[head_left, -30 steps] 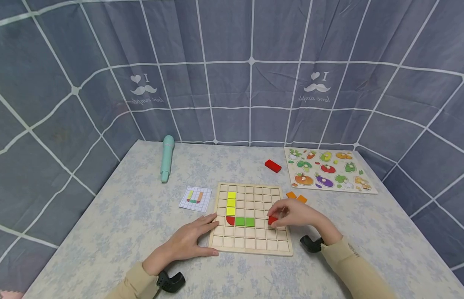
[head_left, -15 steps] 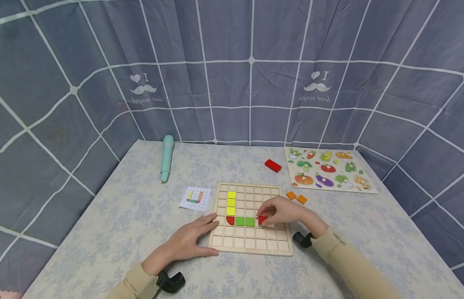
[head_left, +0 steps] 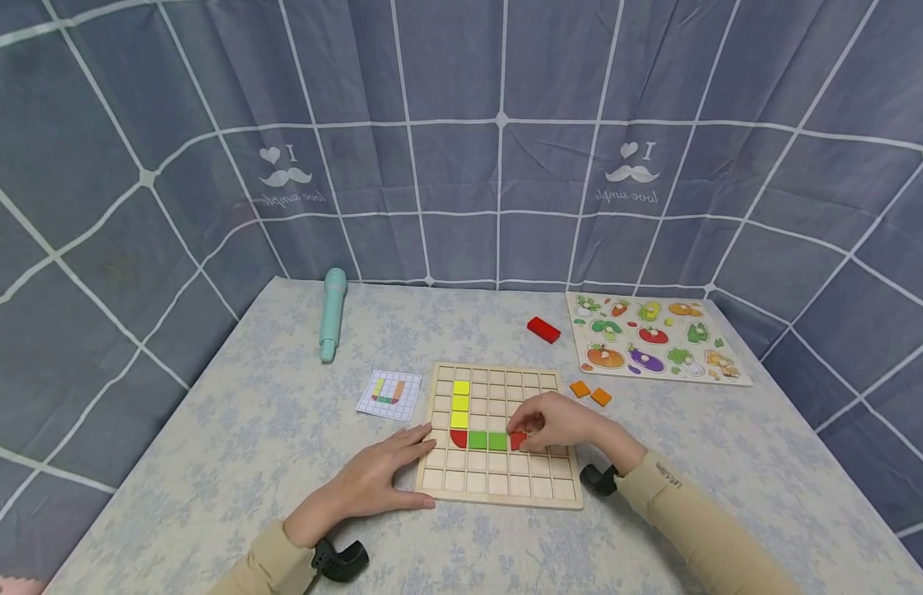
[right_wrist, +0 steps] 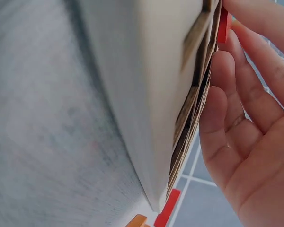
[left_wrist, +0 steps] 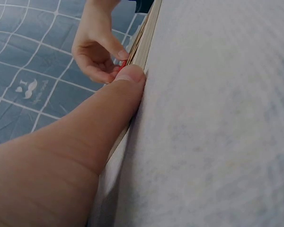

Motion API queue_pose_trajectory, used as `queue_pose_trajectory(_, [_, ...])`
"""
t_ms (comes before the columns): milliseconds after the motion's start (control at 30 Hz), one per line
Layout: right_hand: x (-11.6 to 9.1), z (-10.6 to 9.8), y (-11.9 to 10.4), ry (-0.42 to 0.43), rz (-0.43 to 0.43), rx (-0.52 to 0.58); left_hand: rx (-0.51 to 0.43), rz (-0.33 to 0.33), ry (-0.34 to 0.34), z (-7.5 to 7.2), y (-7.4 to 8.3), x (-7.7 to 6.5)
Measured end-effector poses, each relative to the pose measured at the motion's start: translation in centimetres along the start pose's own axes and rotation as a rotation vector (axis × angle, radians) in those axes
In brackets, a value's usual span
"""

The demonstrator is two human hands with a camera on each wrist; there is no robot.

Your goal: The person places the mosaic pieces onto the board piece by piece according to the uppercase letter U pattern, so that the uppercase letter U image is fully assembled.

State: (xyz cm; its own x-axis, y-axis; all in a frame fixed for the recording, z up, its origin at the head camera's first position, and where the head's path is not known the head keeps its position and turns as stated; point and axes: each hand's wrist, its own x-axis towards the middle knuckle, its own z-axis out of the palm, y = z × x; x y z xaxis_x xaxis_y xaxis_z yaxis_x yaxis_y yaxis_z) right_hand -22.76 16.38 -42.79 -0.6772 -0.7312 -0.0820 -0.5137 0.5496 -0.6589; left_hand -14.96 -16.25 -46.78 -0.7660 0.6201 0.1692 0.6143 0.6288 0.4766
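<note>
A wooden grid board (head_left: 498,502) lies flat on the table. My left hand (head_left: 379,478) rests along its left side, fingers extended over the frame and thumb at the front corner. Three yellow square tiles (head_left: 459,403) form a column in the grid, with a red quarter-round tile (head_left: 459,440) below them. Two green square tiles (head_left: 487,440) continue the row to the right. Just right of the green ones, my right hand (head_left: 554,421) pinches a red tile (head_left: 517,441) at the grid; in the right wrist view this red tile (right_wrist: 224,24) sits slightly proud of the dividers.
A pattern card (head_left: 389,395) lies left of the board, and a teal toy microphone (head_left: 332,314) behind it. Two orange tiles (head_left: 591,392) and a red block (head_left: 543,330) lie beyond the board's right side, near a vegetable puzzle board (head_left: 654,339).
My right hand has moved left across the grid with the red tile, bringing it beside the green tiles and lower into the board. My left hand has stayed in place.
</note>
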Motion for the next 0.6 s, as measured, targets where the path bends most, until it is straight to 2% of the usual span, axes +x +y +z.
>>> queue_pose_trajectory(600, [-0.19,0.23,0.04,0.029,-0.003,0.084,0.003,0.017,0.015,0.09,-0.01,-0.06])
